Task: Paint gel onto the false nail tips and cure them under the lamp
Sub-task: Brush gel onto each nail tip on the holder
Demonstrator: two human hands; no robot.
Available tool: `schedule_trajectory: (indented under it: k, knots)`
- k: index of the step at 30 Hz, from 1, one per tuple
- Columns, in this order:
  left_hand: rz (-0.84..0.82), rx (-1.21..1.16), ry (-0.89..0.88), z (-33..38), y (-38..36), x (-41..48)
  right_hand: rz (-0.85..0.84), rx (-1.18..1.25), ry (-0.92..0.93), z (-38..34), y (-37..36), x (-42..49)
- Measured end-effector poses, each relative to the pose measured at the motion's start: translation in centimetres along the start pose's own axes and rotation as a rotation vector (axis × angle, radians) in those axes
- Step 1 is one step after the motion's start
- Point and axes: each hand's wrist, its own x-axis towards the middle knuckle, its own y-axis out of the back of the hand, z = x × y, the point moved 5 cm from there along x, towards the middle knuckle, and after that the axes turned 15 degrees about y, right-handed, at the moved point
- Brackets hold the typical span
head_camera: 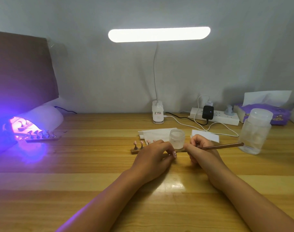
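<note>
A wooden strip holder (134,150) with pink false nail tips (141,142) on small stands lies at mid table. My left hand (153,155) rests over its right part with fingers curled, hiding several tips. My right hand (198,148) pinches a copper-coloured gel brush (224,146), whose handle points right; its tip is hidden behind my fingers. A small frosted jar (177,138) stands just behind both hands. At far left the white curing lamp (42,117) glows violet over a second holder of tips (42,137).
A white clip desk lamp (158,114) shines at the back. Paper wipes (157,133) lie behind the jar. A power strip (216,117) with cables, a purple tissue pack (263,113) and a tall clear plastic jar (255,131) stand at right. A brown board (20,69) leans at left.
</note>
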Motion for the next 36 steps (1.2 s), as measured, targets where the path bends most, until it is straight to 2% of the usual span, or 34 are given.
schedule_trajectory:
  k: [7, 25, 30, 36]
  knots:
    - [0.004, -0.015, 0.000, -0.02, 0.03, 0.04, 0.012, -0.070, 0.045, 0.15, -0.20, -0.09]
    - [-0.004, -0.035, 0.013, -0.32, -0.02, 0.27, -0.049, -0.206, 0.029, 0.28, -0.47, 0.12]
    - [-0.011, -0.066, 0.019, -0.39, 0.00, 0.29, -0.050, -0.183, 0.030, 0.28, -0.54, 0.04]
    - [-0.012, -0.067, 0.020, -0.51, -0.04, 0.32, 0.040, -0.071, 0.038, 0.25, 0.08, 0.04]
